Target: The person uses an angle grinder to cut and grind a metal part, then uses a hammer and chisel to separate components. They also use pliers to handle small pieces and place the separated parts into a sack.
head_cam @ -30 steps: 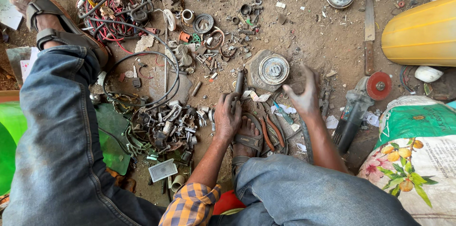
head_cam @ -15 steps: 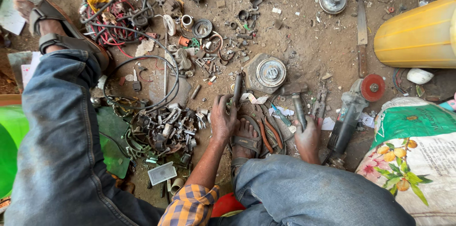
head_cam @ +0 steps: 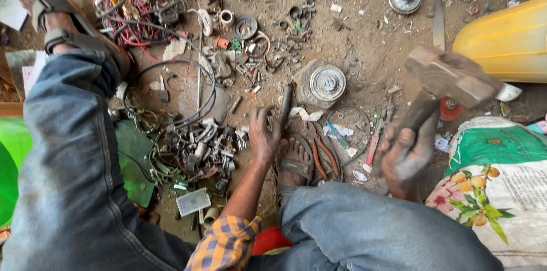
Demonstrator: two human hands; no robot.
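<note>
Both hands full — hammer point(head_cam: 450, 80), chisel point(head_cam: 285, 106).

My left hand point(head_cam: 263, 137) holds a chisel point(head_cam: 285, 106) upright on the ground, just left of a round metal housing point(head_cam: 322, 83). My right hand point(head_cam: 405, 154) lifts a hammer point(head_cam: 447, 80) to the right of it. A scrap heap point(head_cam: 194, 148) lies left of my sandalled foot point(head_cam: 293, 162); a printed sack point(head_cam: 501, 185) sits far right.

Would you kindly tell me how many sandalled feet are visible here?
2: one sandalled foot at the top left beyond the denim knee, another at centre beside the left hand. None seems hidden.
</note>
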